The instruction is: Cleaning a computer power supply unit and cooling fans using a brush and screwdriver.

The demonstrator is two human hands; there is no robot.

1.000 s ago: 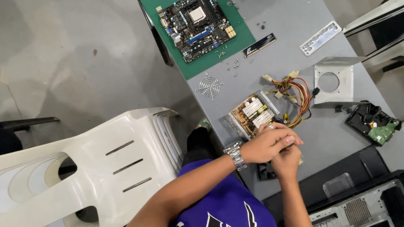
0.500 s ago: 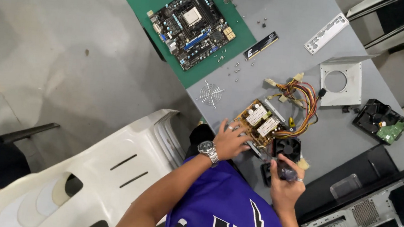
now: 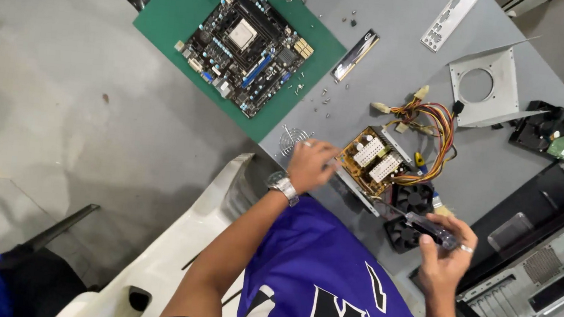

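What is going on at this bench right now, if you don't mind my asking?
A person is working on an opened power supply on a grey table. The left hand rests at its near edge, and the right hand holds a screwdriver pointed toward it, beside a black fan. A motherboard lies on a green mat; loose screws are scattered nearby.

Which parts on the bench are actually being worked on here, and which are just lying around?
In hand:
- left hand resting on the open power supply board
- right hand holding a screwdriver
- black fan beside the board
- coloured wire bundle

Lying about:
- motherboard on green mat
- metal cover with round hole
- hard drive
- loose screws
- computer case
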